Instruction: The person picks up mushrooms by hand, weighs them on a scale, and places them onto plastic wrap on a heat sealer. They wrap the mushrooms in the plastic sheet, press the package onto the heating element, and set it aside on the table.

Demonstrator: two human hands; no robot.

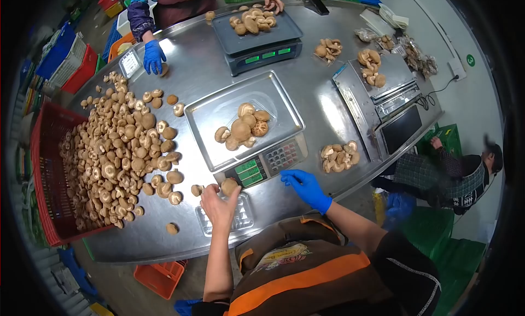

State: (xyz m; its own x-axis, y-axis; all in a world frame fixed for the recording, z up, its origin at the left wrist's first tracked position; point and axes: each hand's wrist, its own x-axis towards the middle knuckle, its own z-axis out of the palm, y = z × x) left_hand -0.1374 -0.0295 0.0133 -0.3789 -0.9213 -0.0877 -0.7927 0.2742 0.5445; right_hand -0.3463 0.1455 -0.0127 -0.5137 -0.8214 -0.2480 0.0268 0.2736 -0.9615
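Note:
My bare left hand point(220, 206) pinches a brown shiitake mushroom point(228, 186) over the front edge of the scale. Another mushroom point(197, 190) shows at its fingertips on the left. Under that hand lies a clear plastic tray point(243, 220) with a moulded bottom. My right hand point(307, 191), in a blue glove, hovers beside the scale's keypad point(281, 155) with fingers stretched out and nothing in them. Several mushrooms point(240, 129) sit in the metal pan point(205, 111) of the scale, behind its green displays point(249, 173).
A large mushroom pile point(117, 157) spills from a red crate point(46, 174) at left. Packed mushrooms point(339, 156) stand right, near a wrapping machine point(355, 105). Across the table, a co-worker's gloved hand point(153, 56) and bare hand point(272, 0) work around another scale point(262, 48). Another person point(465, 174) is at right.

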